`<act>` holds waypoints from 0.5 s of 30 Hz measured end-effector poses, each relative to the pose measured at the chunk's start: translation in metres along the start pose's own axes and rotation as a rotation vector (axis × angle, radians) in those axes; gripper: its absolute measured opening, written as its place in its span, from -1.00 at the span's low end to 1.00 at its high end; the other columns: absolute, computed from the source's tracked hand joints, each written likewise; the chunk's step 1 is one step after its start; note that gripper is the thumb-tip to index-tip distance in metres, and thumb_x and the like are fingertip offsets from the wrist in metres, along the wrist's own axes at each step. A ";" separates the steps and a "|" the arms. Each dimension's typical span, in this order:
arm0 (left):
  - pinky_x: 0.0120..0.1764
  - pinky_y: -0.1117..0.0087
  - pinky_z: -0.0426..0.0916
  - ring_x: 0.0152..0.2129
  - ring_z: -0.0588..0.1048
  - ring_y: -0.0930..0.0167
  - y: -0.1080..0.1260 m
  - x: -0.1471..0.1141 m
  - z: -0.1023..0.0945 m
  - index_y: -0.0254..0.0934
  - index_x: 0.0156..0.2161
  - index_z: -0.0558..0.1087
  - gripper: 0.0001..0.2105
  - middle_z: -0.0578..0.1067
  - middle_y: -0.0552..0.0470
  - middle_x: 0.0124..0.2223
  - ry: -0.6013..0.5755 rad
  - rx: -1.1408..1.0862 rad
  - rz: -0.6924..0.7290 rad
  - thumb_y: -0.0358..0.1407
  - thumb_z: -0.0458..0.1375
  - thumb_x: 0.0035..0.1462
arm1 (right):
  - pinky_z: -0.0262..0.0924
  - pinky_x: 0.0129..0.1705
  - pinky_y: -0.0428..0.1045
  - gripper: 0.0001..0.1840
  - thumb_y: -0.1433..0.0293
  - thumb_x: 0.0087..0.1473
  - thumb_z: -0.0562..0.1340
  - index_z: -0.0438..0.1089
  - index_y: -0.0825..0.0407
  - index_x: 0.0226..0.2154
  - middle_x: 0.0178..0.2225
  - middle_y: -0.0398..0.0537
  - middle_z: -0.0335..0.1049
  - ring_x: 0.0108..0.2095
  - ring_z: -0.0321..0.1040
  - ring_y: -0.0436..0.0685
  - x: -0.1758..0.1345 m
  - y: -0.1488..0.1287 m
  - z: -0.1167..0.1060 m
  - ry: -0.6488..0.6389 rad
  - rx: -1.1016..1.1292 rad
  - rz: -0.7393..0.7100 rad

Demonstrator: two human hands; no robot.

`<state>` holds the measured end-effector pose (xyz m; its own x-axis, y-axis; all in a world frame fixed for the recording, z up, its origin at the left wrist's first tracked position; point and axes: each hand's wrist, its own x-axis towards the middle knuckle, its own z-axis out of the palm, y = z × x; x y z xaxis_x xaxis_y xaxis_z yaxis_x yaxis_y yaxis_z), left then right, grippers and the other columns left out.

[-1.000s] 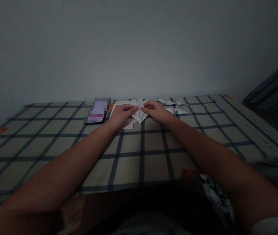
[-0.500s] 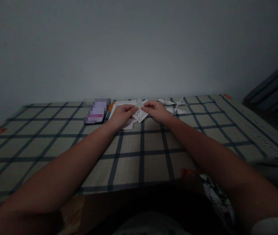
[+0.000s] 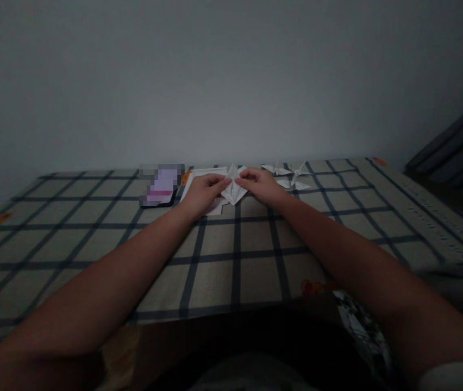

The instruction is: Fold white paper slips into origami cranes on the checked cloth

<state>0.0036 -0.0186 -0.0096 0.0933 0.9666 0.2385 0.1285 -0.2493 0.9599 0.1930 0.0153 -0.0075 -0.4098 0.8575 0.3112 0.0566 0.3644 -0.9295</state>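
Observation:
Between my two hands is a white sheet of folded origami paper (image 3: 233, 194), diamond-shaped with a crease down its middle. My left hand (image 3: 204, 191) pinches its left side between thumb and fingers. On the opposite side, my right hand (image 3: 261, 185) grips it the same way, thumb near the centre crease. Under and beside my left hand lie white paper sheets (image 3: 214, 209). Just past my right hand rest folded paper cranes (image 3: 294, 183) on the cloth.
A phone (image 3: 161, 187) with a lit, blurred screen lies to the left of the papers. The checked tablecloth (image 3: 256, 277) covers the table, which meets a plain wall (image 3: 231, 81) at the back. Dark striped fabric (image 3: 460, 141) hangs at the far right.
Both hands keep their hold on the folded paper in nearly the same spot. The paper has shifted very slightly; nothing else visibly differs.

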 end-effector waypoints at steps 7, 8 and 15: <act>-0.33 0.40 0.40 -0.43 0.50 0.39 0.000 -0.002 0.003 -0.34 -0.20 0.62 -0.51 0.61 -0.06 -0.28 -0.043 -0.092 -0.040 0.04 0.39 -0.11 | 0.26 -0.20 -0.03 -0.76 0.24 -0.01 0.33 0.40 0.07 -0.37 -0.36 -0.11 0.44 -0.32 0.36 0.03 -0.001 0.000 0.000 -0.016 -0.009 -0.037; -0.34 0.40 0.41 -0.42 0.51 0.39 0.000 -0.002 0.004 -0.33 -0.19 0.62 -0.51 0.61 -0.07 -0.26 -0.053 -0.107 -0.053 0.04 0.39 -0.11 | 0.26 -0.21 -0.03 -0.76 0.24 -0.01 0.33 0.41 0.07 -0.37 -0.36 -0.11 0.44 -0.33 0.36 0.03 -0.001 0.000 0.000 -0.010 -0.004 -0.039; -0.34 0.41 0.40 -0.44 0.49 0.41 0.001 -0.001 0.003 -0.35 -0.26 0.62 -0.56 0.60 -0.07 -0.30 -0.036 -0.113 -0.045 -0.02 0.43 -0.16 | 0.27 -0.22 -0.03 -0.80 0.26 -0.01 0.32 0.42 0.05 -0.37 -0.37 -0.11 0.47 -0.33 0.37 0.05 -0.001 -0.002 0.000 -0.001 0.015 -0.016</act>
<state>0.0065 -0.0198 -0.0089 0.1255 0.9735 0.1909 0.0215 -0.1951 0.9806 0.1932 0.0138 -0.0056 -0.4111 0.8513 0.3261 0.0360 0.3726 -0.9273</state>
